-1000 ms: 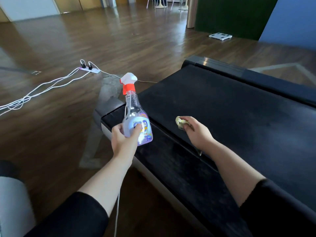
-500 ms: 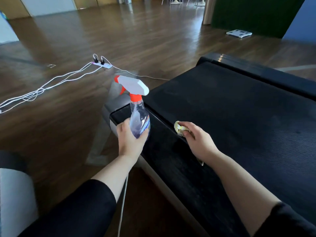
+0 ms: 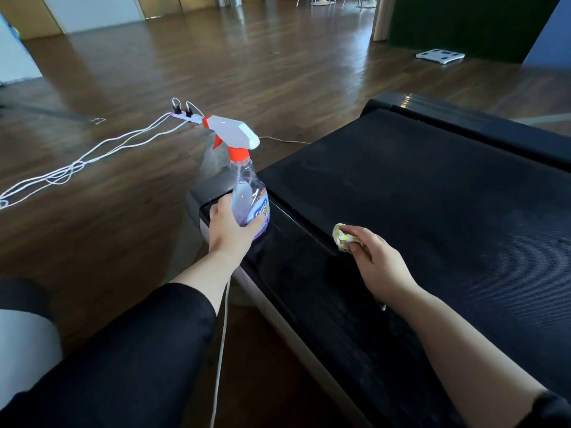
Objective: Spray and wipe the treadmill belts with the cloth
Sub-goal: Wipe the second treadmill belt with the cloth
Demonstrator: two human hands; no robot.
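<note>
A black treadmill belt (image 3: 417, 196) fills the right half of the head view. My left hand (image 3: 230, 228) grips a clear spray bottle (image 3: 248, 197) of purple liquid by its base, above the treadmill's left side rail. The bottle's white and orange trigger head (image 3: 233, 135) points right, toward the belt. My right hand (image 3: 375, 257) rests on the side rail and pinches a small bunched yellow cloth (image 3: 341, 239) at the belt's left edge.
A white power strip (image 3: 187, 115) with plugs lies on the wooden floor, white cables (image 3: 77, 165) trailing left. Another white cord (image 3: 221, 335) hangs beside the treadmill frame. A white scale (image 3: 440, 55) sits far back. A grey-white rounded object (image 3: 21, 344) is at bottom left.
The spray bottle has turned so its nozzle points right, over the belt, and my left hand holds it lower down. My right hand with the cloth has stayed near the belt's edge.
</note>
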